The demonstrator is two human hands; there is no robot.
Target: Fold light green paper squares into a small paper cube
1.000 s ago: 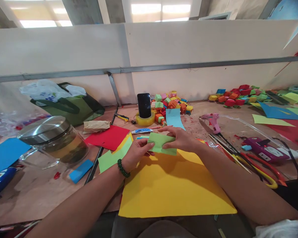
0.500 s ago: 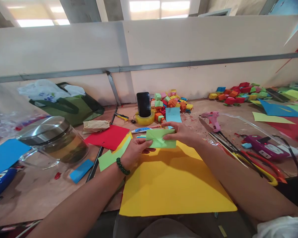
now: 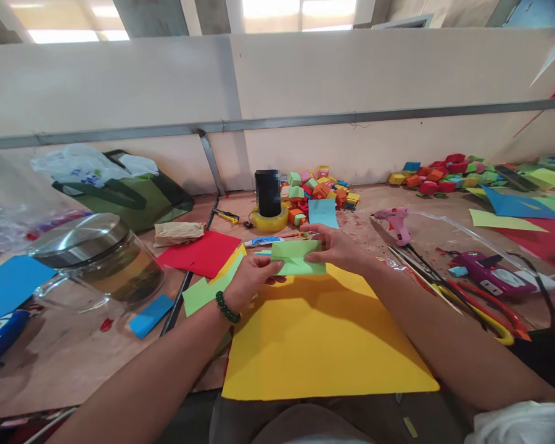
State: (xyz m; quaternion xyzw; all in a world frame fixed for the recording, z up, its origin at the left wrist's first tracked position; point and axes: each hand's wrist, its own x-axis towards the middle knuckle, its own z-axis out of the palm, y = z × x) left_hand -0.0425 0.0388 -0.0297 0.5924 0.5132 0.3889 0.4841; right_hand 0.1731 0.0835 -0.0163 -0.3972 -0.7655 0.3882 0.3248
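Note:
A small rectangle of light green paper [image 3: 296,256] with crease lines is held up between both hands. My left hand [image 3: 255,271], with a dark green bead bracelet [image 3: 227,307] at the wrist, pinches its left edge between thumb and fingers. My right hand [image 3: 337,248] grips the right side, thumb on the near face and fingers behind the top edge. Below lies a large yellow sheet [image 3: 326,345] at the table's front edge. Left of it, more light green paper [image 3: 198,297] and a red sheet [image 3: 208,254] overlap.
Folded paper cubes [image 3: 321,191] are heaped behind a phone [image 3: 268,192] standing in a tape roll [image 3: 271,221]. On the right are a pink glue gun [image 3: 396,223], a purple power strip [image 3: 494,274] and orange-handled scissors [image 3: 494,308]. A glass teapot [image 3: 120,265] and a green bag [image 3: 139,200] stand left.
Both hands and the green paper stay nearly in place, with the paper tilted very slightly. The whole view has shifted a little.

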